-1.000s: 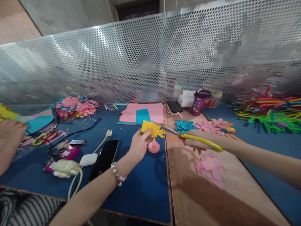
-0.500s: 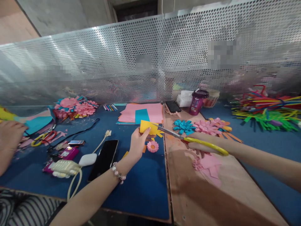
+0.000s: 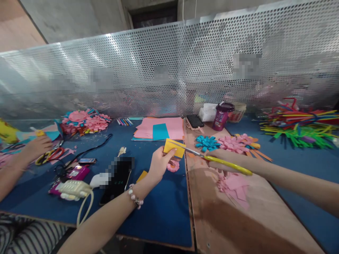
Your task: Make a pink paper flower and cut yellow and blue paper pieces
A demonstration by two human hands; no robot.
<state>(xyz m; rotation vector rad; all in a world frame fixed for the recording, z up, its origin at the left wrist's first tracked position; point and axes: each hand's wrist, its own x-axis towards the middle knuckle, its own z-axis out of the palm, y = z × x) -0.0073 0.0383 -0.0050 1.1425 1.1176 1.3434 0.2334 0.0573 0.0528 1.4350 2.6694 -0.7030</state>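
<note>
My left hand (image 3: 160, 163) pinches a small yellow piece of paper (image 3: 179, 151) above the blue table. In my right hand (image 3: 221, 158) is a pair of scissors (image 3: 229, 165) with yellow handles; the fingers wrap round the grip and are partly hidden. The scissor blades point left and lie across the upper part of the yellow paper. Just below my left hand a pink paper flower (image 3: 173, 167) rests on the table, partly covered. Behind the yellow paper, a blue paper rectangle (image 3: 160, 131) lies on a stack of pink sheets (image 3: 144, 129).
To the left are a black phone (image 3: 116, 181), a power strip (image 3: 75, 189) and a co-worker's hand (image 3: 39, 146). Blue paper petals (image 3: 207, 143), a purple cup (image 3: 222, 116) and pink paper strips (image 3: 237, 190) lie or stand right. A perforated metal screen (image 3: 143, 70) rises behind.
My left hand and the yellow paper have shifted slightly right and down, and the blades now overlap the paper further. At the left, the co-worker's hand has moved right.
</note>
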